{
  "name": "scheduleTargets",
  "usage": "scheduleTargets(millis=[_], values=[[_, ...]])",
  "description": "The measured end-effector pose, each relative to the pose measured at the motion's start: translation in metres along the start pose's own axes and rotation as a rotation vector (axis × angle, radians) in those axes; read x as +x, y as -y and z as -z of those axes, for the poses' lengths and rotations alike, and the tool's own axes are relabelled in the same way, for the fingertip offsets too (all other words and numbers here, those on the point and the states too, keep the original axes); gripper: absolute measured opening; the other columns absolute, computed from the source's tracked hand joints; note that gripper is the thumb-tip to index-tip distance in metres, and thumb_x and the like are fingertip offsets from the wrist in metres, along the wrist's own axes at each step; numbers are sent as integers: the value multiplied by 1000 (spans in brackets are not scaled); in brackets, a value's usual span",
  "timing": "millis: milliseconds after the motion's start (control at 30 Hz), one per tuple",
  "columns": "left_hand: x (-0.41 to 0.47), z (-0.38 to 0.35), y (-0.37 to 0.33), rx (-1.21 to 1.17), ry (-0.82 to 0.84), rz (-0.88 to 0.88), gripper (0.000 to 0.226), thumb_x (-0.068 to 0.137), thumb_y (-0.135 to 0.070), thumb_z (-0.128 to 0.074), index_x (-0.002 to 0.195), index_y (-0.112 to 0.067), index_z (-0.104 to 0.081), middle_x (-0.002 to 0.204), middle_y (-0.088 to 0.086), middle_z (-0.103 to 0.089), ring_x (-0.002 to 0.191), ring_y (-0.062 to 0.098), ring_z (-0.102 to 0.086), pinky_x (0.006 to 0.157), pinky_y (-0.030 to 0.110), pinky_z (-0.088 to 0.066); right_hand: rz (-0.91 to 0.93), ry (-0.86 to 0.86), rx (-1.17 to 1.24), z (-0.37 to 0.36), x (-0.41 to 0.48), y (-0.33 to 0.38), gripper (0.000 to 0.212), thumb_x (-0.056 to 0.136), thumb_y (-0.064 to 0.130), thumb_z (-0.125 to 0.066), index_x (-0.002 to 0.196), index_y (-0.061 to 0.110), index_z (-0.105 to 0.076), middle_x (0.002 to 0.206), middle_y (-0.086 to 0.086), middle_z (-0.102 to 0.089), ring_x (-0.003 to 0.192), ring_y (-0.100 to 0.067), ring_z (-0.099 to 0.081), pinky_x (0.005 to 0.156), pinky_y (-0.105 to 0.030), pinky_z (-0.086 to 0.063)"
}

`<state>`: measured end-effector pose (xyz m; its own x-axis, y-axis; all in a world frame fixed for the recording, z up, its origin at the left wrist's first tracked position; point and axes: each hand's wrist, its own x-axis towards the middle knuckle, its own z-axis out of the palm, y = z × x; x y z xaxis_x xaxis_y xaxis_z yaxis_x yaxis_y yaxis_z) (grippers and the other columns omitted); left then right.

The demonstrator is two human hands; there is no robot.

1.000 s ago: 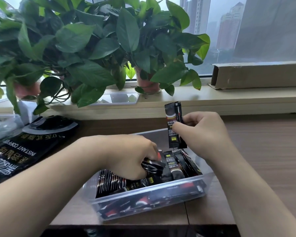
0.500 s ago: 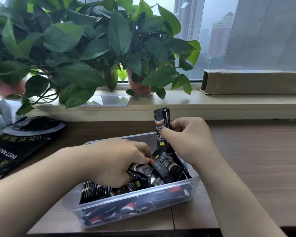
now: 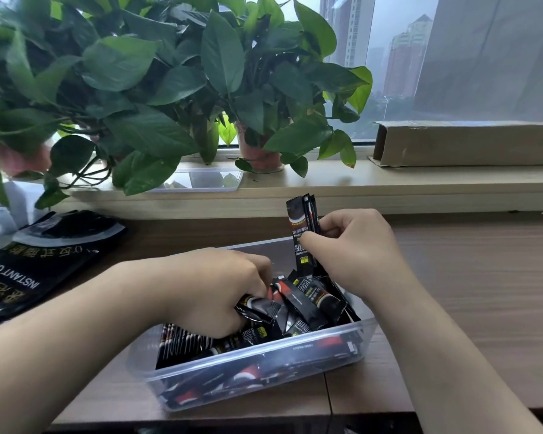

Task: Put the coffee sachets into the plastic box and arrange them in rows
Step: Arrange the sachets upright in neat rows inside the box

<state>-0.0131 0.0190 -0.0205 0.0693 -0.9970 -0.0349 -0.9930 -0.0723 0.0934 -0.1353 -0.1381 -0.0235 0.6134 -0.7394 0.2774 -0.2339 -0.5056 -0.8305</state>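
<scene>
Wood desk (image 3: 467, 292) by window sill w/ potted plants (image 3: 170, 89) | plastic box (image 3: 264, 350) at desk front: sachet row (image 3: 182, 339) L end, loose heap (image 3: 311, 302) R | ur left hand (image 3: 213, 292) grips one loose sachet (image 3: 259, 308) | right hand (image 3: 355, 249) pinches upright sachet bundle (image 3: 301, 220) over box | vs 1 s ago: barely shifted, bundle not yet slotted, so sorting ongoing

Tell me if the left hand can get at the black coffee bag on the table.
Probably yes: the coffee bag lies on the table left of the left hand, nothing between them. But that hand holds a sachet in the plastic box and must drop it first.
</scene>
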Motion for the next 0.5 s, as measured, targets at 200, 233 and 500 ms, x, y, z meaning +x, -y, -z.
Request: scheduleTargets(millis=[200,233,500], values=[[-3,-1,13,82,54,20,23,68,-38,-41,83,-34,-58,91,-11,-68,81,16,-65,72,33,-53,9,4,-37,0,0,0,18,73,32,-73,61,18,-71,49,7,-59,50,-8,-48,53,-23,-42],[-2,0,13,91,74,18,24,68,-38,-40,83,-33,-59,92,-10,-68,82,17,-65,72,33,-53,11,4,-40,0,0,0,18,73,31,-73,62,17,-71,50,7,-59,50,-8,-48,53,-23,-43],[15,13,2,218,243,-3,69,69,-15,-49,133,-38,-55,110,-3,-71,101,23,-63,80,37,-54,8,10,4,1,1,-2,15,73,31,-72,64,18,-74,56,3,-67,53,-8,-54,56,-25,-48]])
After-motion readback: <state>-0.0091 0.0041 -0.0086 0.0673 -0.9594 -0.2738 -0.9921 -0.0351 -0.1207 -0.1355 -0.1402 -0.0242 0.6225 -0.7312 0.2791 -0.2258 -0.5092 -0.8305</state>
